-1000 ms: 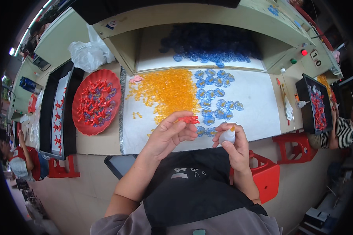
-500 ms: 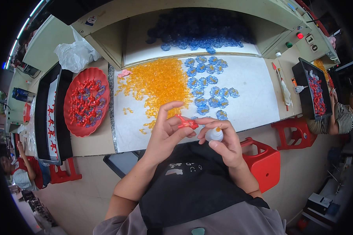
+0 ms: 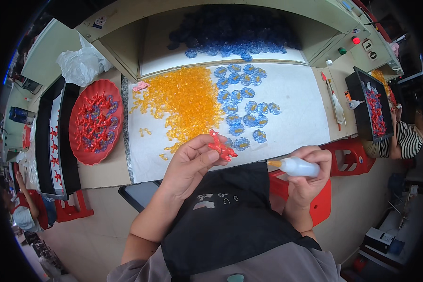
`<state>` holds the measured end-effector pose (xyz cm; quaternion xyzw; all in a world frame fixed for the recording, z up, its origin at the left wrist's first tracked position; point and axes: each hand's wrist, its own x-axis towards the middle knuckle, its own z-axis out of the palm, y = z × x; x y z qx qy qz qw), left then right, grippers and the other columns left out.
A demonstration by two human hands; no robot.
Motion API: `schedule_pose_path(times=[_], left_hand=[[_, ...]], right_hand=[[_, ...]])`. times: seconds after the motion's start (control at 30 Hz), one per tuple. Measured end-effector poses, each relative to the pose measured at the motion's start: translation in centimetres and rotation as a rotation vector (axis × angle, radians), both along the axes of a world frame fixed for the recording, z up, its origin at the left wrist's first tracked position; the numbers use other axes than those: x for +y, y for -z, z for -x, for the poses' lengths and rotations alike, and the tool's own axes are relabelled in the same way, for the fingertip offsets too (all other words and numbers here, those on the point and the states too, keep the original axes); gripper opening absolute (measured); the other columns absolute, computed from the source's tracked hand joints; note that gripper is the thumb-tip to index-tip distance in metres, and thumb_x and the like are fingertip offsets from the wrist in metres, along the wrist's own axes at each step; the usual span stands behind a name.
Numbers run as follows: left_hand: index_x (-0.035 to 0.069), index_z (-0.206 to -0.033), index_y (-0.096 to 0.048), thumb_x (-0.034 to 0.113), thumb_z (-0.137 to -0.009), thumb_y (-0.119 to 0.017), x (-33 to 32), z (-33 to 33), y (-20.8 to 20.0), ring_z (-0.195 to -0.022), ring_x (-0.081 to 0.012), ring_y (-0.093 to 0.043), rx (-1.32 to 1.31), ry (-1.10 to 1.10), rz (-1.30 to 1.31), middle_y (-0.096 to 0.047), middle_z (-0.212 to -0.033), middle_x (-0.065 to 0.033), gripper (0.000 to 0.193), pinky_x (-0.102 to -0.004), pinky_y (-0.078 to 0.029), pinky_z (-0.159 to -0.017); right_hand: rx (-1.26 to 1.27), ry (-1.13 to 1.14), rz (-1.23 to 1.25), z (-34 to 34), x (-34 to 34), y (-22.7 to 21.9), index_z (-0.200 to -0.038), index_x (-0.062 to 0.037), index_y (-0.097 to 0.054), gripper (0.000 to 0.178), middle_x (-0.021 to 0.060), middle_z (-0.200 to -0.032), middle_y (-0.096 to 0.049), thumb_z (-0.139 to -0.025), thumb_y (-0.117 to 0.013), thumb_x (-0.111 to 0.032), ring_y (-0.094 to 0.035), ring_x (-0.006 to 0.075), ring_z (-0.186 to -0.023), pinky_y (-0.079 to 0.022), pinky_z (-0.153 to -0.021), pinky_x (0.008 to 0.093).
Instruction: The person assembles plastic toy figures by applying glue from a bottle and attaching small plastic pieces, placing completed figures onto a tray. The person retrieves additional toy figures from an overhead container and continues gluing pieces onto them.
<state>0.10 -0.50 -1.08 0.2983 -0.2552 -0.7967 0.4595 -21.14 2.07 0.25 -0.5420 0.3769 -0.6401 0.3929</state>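
One red figure (image 3: 222, 149) is pinched between the thumb and fingers of my left hand (image 3: 192, 162), against the near part of the white sheet (image 3: 296, 108); its long axis slants from upper left to lower right; which end is its head I cannot tell; my right hand (image 3: 308, 185) is curled round one white bottle (image 3: 303, 167), nearly level, its orange nozzle (image 3: 275, 163) pointing left toward the figure, apart from it; beyond them lies one heap of yellow bits (image 3: 188, 103), too many to count; beside it, blue flowers (image 3: 249, 106), roughly twenty; leftward, one red plate (image 3: 89, 157) of red and blue pieces; past it, a black tray (image 3: 71, 155), four red figures visible inside; far right, a second black tray (image 3: 363, 113), filled with red and blue pieces.
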Motion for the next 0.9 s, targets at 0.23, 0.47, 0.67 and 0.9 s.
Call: schedule_pose_path(times=[0.23,0.47,0.67,0.9], left_hand=[[0.0,-0.1,-0.05,0.004,-0.079,-0.054,0.3,0.4,-0.1,-0.089,-0.015,-0.053,-0.059,-0.039,0.074,-0.054,-0.098,-0.0075,0.023,-0.0284,-0.043,-0.081],[0.0,-0.1,-0.05,0.002,-0.079,-0.053,0.4,0.4,-0.7,-0.092,-0.0144,-0.052,-0.08,-0.085,0.094,-0.053,-0.1,-0.0076,0.022,-0.0286,-0.041,-0.084],[0.0,-0.101,-0.05,0.002,-0.079,-0.053,0.6,0.5,-0.7,-0.093,-0.0133,-0.051,-0.124,-0.094,0.148,-0.053,-0.101,-0.0075,0.022,-0.028,-0.04,-0.084],[-0.001,-0.103,-0.048,0.003,-0.077,-0.055,0.5,0.6,-0.6,-0.089,-0.018,-0.055,-0.15,-0.13,0.119,-0.054,-0.098,-0.0095,0.027,-0.0316,-0.043,-0.081]], right_hand=[[-0.185,0.032,0.184,-1.2,-0.6,-1.0,-0.085,-0.0093,-0.042,0.038,0.0041,-0.083,-0.044,-0.064,-0.072,-0.019,-0.043,0.0098,-0.063,-0.04,-0.054,0.0211],[0.238,-0.008,0.428,-1.3,0.4,-1.1,-0.084,-0.0077,-0.045,0.042,0.005,-0.08,-0.046,-0.059,-0.076,-0.022,-0.045,0.0116,-0.058,-0.039,-0.049,0.0222],[0.324,-0.1,0.366,-1.4,0.6,-1.1,-0.09,-0.0099,-0.048,0.052,0.0051,-0.086,-0.051,-0.049,-0.08,-0.007,-0.052,0.0177,-0.063,-0.044,-0.051,0.0253],[0.357,-0.081,0.359,-1.5,0.5,-0.9,-0.089,-0.0097,-0.048,0.053,0.005,-0.084,-0.051,-0.048,-0.081,-0.008,-0.052,0.0181,-0.063,-0.044,-0.05,0.0256]])
